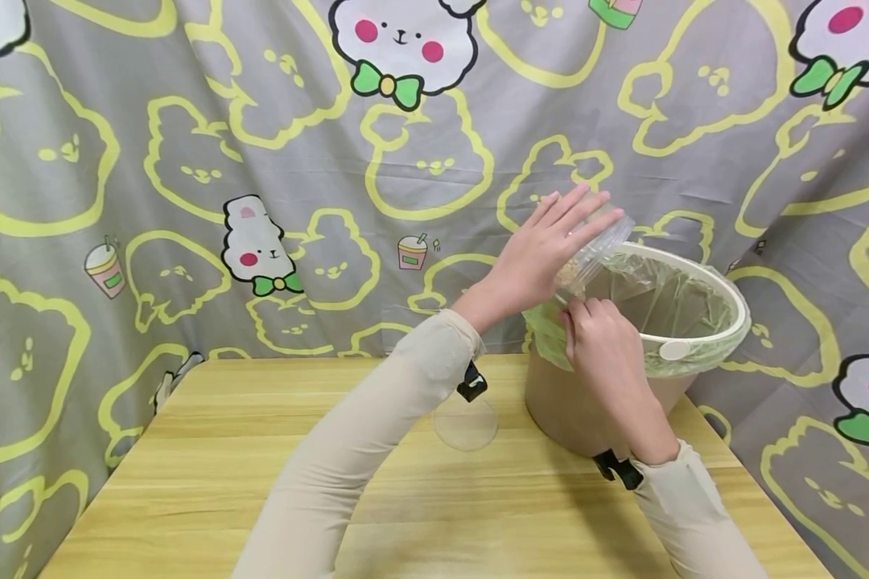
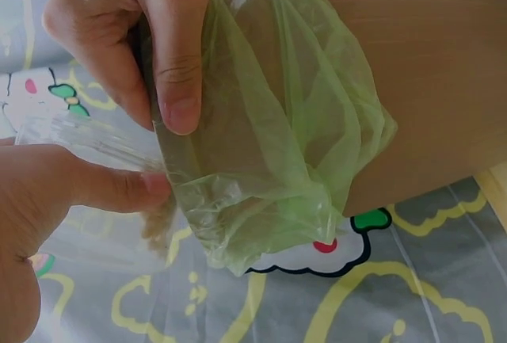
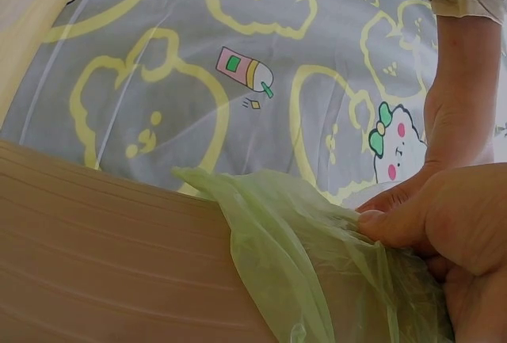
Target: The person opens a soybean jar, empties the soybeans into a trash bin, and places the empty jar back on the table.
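Observation:
Up at the near-left side of the bin's mouth, my left hand holds a clear plastic container, tipped over toward the opening. Tan crumbly bits show inside it; in the left wrist view my left thumb presses along its side. Just below, my right hand grips the light green bin liner at the rim. The thumb of my right hand lies over the liner's folds in the right wrist view. The brown bin stands upright, with its white ring around the top.
A thin clear round disc lies on the wooden table, left of the bin. Behind the table hangs a grey patterned curtain, close to the bin's back and right side.

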`<action>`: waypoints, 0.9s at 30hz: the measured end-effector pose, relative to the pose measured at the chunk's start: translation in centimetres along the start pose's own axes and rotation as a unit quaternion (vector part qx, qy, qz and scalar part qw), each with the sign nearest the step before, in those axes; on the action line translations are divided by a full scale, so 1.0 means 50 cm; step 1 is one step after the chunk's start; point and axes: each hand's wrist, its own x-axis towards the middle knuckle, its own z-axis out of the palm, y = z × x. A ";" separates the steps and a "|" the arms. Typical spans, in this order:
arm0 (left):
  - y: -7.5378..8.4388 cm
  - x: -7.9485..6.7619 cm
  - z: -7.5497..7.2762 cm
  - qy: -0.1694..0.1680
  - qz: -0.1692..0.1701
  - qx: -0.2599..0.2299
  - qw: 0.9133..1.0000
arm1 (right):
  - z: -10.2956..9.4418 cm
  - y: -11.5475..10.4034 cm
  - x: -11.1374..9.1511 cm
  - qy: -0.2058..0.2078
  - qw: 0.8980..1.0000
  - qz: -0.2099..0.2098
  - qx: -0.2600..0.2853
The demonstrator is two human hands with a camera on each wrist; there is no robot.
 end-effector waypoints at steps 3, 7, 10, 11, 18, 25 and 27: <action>0.001 0.002 -0.001 0.002 0.010 -0.005 1.000 | 0.000 0.001 -0.001 0.001 1.000 0.000 0.000; 0.004 0.002 -0.002 0.006 0.018 -0.003 1.000 | 0.001 0.001 -0.003 0.002 1.000 0.003 -0.001; 0.005 0.002 -0.003 0.007 0.017 0.000 1.000 | 0.002 0.001 -0.004 0.003 1.000 0.005 -0.001; 0.006 0.002 -0.003 0.008 0.016 0.001 1.000 | 0.002 0.001 -0.004 0.002 1.000 0.005 -0.001; 0.008 0.006 -0.004 0.005 0.012 0.007 1.000 | 0.003 0.002 -0.003 0.003 1.000 0.005 0.000; 0.010 0.006 -0.002 0.003 0.007 0.012 1.000 | 0.002 0.001 -0.002 0.005 1.000 0.004 0.001; 0.010 0.006 -0.001 0.005 0.006 0.010 1.000 | 0.002 0.001 -0.001 0.005 1.000 0.004 0.002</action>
